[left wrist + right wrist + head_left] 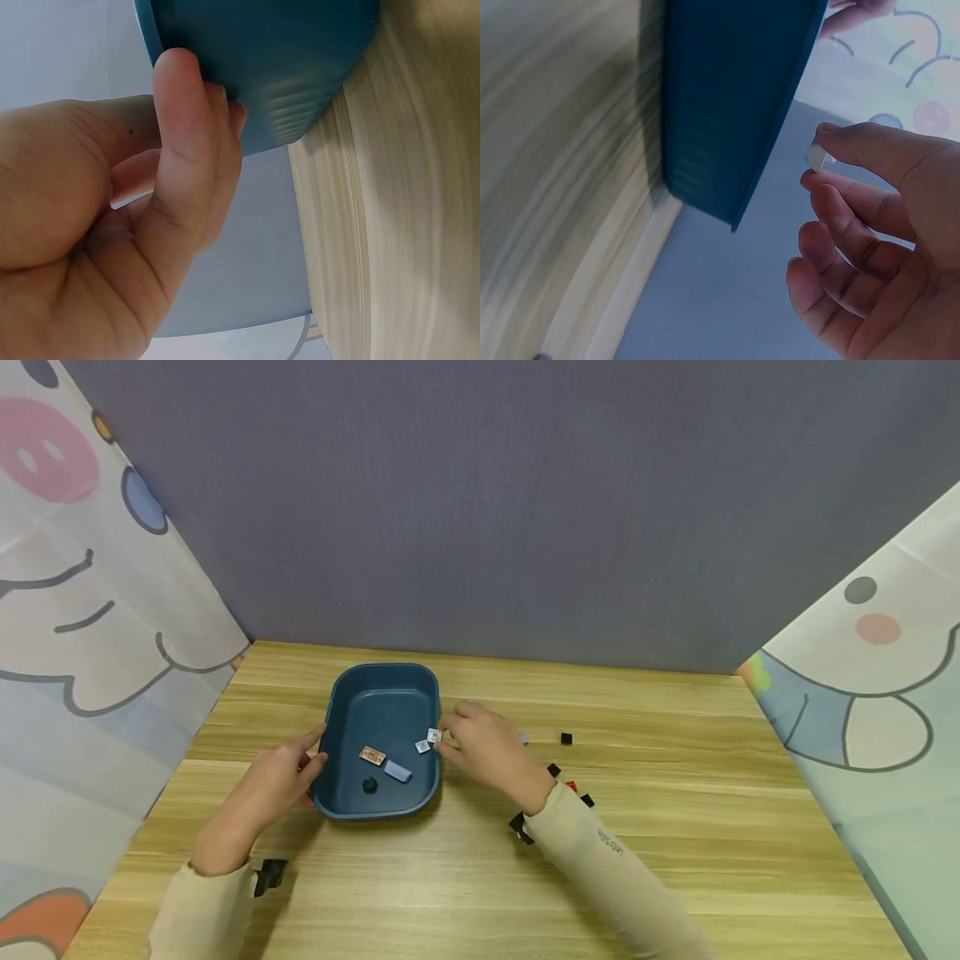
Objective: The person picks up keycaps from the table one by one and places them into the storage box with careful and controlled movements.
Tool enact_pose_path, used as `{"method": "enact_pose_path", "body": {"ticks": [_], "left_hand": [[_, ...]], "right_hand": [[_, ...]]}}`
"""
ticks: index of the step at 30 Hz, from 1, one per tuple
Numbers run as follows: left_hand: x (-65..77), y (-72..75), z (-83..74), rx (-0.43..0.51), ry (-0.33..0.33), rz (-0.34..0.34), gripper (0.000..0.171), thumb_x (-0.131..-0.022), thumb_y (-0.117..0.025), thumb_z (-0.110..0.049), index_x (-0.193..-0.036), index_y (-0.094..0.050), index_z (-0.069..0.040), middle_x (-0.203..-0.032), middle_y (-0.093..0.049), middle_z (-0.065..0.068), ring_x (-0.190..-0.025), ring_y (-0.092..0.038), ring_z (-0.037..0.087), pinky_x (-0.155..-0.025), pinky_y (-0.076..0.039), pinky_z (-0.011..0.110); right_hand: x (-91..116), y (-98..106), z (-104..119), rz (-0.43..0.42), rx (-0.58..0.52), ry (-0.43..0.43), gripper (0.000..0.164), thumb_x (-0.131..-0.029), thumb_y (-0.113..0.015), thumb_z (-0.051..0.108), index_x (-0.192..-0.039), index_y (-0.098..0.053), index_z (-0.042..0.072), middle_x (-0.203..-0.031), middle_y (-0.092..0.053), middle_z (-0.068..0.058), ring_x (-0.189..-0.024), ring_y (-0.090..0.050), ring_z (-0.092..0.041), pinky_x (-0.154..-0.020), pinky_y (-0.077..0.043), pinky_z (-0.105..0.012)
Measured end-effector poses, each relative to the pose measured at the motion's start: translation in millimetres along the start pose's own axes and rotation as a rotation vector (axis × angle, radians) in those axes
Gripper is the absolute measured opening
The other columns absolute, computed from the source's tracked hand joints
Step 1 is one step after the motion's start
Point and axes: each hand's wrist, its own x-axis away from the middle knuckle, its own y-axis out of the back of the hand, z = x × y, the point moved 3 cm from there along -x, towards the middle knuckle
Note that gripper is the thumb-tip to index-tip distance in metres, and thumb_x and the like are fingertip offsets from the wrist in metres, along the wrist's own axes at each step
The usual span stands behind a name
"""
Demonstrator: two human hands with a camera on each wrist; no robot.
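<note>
A blue plastic bin point(378, 817) stands on the wooden table. My left hand point(273, 781) is at its left side, the fingertips touching the outer wall just by the rim. Between thumb and index finger, my right hand point(491, 752) pinches a small white square tile point(817, 156) at the right rim; the other fingers are loosely bent. Inside the bin lie another white tile point(422, 747), a tan printed rectangular piece point(372, 756), a pale blue block point(397, 771) and a small black piece point(370, 785).
Right of the bin, several small pieces lie on the table point(675, 827), among them a black one point(566, 738), a red one point(572, 786) and a whitish one point(524, 738) partly behind the right hand. A grey panel point(480, 527) rises along the back edge.
</note>
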Motion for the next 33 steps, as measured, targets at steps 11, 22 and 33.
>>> {"method": "enact_pose_path", "body": {"ticks": [11,22,33], "left_hand": [[0.5,0.2,-0.2,-0.002,-0.008,-0.006,0.052,-0.095,-0.050,-0.010,-0.141,-0.030,0.004,-0.070,-0.060,0.003,-0.045,-0.057,0.012,-0.046,-0.045,0.027],[1.7,0.9,-1.5,0.003,-0.005,-0.008,0.052,-0.095,-0.050,-0.009,-0.141,-0.030,0.005,-0.071,-0.061,0.004,-0.045,-0.057,0.012,-0.045,-0.045,0.026],[0.8,-0.6,-1.0,0.004,-0.020,-0.013,0.052,-0.095,-0.050,-0.009,-0.140,-0.031,0.006,-0.071,-0.061,0.003,-0.045,-0.057,0.012,-0.045,-0.044,0.026]], "right_hand": [[-1.2,-5.3,7.7,0.021,-0.043,0.017,0.026,-0.089,-0.062,0.035,-0.102,-0.068,0.013,-0.087,-0.054,0.005,-0.073,-0.048,-0.006,-0.059,-0.044,-0.021],[1.0,-1.8,-3.8,-0.004,-0.049,0.000,0.029,-0.089,-0.062,0.029,-0.109,-0.066,0.008,-0.088,-0.056,0.003,-0.076,-0.052,-0.009,-0.063,-0.046,-0.022],[31.4,6.7,-47.9,-0.041,0.006,-0.023,0.023,-0.086,-0.067,0.023,-0.103,-0.067,0.008,-0.083,-0.056,0.002,-0.069,-0.052,-0.009,-0.057,-0.044,-0.023]]}}
